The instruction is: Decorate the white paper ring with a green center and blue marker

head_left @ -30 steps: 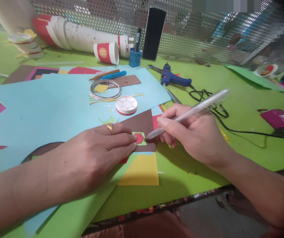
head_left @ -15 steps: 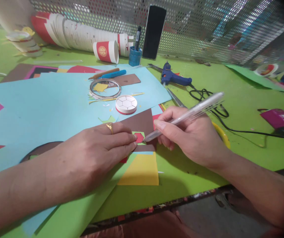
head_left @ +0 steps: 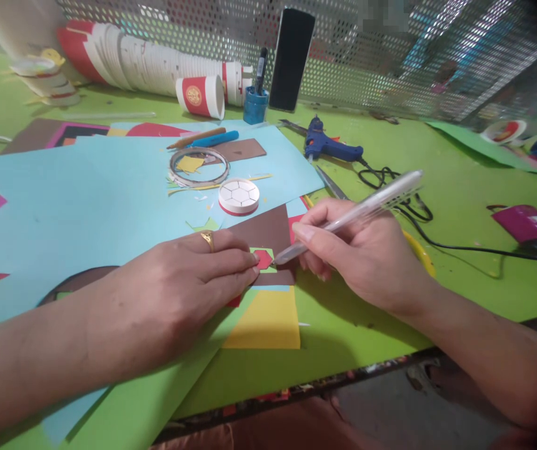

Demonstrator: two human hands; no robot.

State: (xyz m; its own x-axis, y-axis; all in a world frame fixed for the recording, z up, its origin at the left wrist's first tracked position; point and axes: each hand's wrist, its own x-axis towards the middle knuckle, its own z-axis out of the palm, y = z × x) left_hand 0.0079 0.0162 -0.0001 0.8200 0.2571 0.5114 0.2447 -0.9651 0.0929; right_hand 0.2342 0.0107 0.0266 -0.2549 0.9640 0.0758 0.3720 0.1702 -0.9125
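My left hand (head_left: pixel 174 294) lies flat with its fingers stretched out, and the fingertips press on a small red paper hexagon (head_left: pixel 263 259). Under the hexagon is a light green paper piece (head_left: pixel 270 251), on top of brown paper (head_left: pixel 263 225). My right hand (head_left: pixel 352 250) is closed around a whitish pen (head_left: pixel 366 205). The pen's tip touches or nearly touches the right corner of the hexagon. Just beyond the fingers sits a round white disc (head_left: pixel 239 195) with black lines forming hexagons and a red lower rim.
Light blue sheets (head_left: pixel 85 187) cover the left side. A tape ring (head_left: pixel 199 167), markers (head_left: pixel 214 139), a blue glue gun (head_left: pixel 331 145) with its cord, and scissors (head_left: pixel 331 182) lie beyond. Stacked paper cups (head_left: pixel 150 62) and a phone (head_left: pixel 291 59) stand at the back. Yellow paper (head_left: pixel 268 319) lies in front.
The pen's tip has shifted very slightly up along the hexagon's right corner, and my right fingers have moved a little with it. My left hand stays in place.
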